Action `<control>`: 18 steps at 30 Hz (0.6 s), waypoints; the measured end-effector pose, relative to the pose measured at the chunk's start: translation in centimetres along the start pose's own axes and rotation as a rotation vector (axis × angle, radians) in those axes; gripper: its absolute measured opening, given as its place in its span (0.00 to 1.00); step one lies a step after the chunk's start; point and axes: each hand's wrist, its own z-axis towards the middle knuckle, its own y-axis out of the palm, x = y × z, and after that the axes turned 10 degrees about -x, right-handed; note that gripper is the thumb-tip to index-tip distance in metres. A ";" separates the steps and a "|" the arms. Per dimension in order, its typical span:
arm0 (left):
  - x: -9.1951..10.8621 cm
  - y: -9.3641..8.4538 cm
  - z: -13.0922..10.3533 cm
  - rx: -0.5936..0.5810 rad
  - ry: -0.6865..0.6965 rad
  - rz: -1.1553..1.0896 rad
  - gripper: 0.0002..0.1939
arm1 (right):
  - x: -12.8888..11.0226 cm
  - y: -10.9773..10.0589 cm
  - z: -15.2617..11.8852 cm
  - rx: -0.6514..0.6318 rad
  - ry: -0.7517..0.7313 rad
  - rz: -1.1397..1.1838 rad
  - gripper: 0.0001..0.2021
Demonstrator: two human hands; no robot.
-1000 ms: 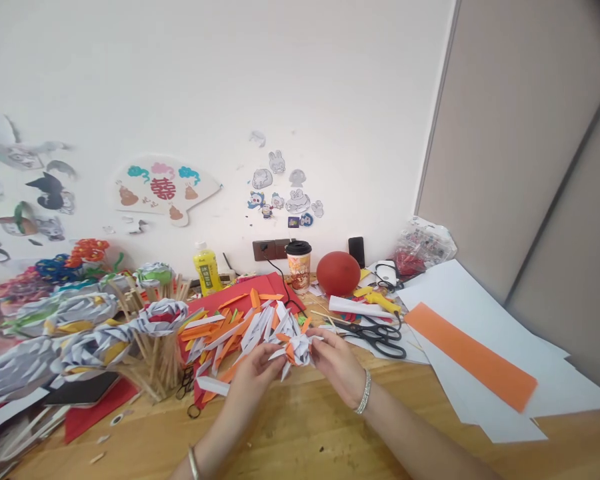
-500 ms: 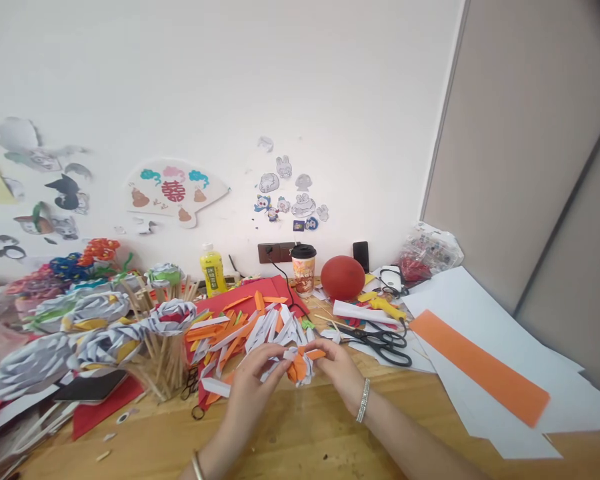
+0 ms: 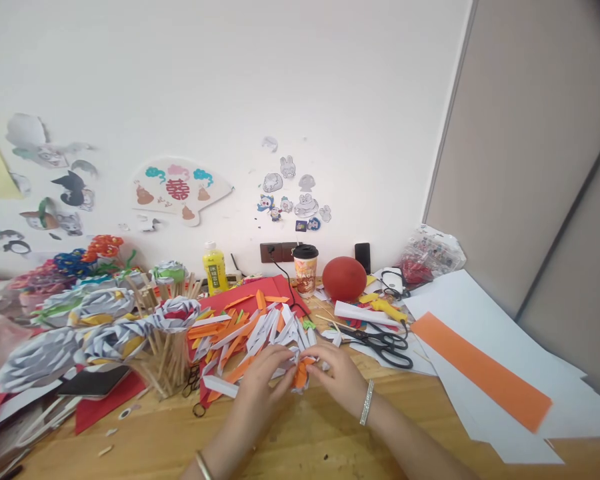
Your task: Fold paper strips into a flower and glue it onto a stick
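Observation:
A small folded-paper piece in orange and white [image 3: 301,375] is held between my two hands, low over the front of the wooden table. My left hand [image 3: 266,375] has its fingers closed on the piece's left side. From the right, my right hand [image 3: 337,373] pinches the same piece, with a sparkling bracelet [image 3: 367,402] at its wrist. The fingers cover much of the piece, so its full shape is hidden. Just behind the hands lies a heap of folded white and orange paper strips [image 3: 240,337], partly on red paper [image 3: 275,288].
Black scissors [image 3: 385,347] and a yellow glue gun [image 3: 387,308] lie to the right. Beyond them spread white sheets [image 3: 460,373] with an orange strip [image 3: 480,370]. A lidded cup [image 3: 307,273], red balloon [image 3: 345,279] and yellow bottle [image 3: 215,270] stand behind. Paper flowers [image 3: 107,340] crowd the left.
My right fingers have shifted inward and left over the paper piece, hiding an orange strip that stuck out to the right. The whole view has shifted slightly.

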 end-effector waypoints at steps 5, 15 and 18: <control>0.1 -0.5 -0.1 -0.018 -0.077 -0.024 0.15 | 0.5 -0.1 0.0 0.111 -0.010 0.089 0.09; -0.1 -1.1 -0.1 -0.030 0.113 0.084 0.09 | 0.1 0.7 0.1 0.172 0.017 0.478 0.08; -0.1 -1.2 -0.1 0.004 0.046 0.073 0.15 | -0.1 0.7 0.3 0.188 0.078 0.579 0.07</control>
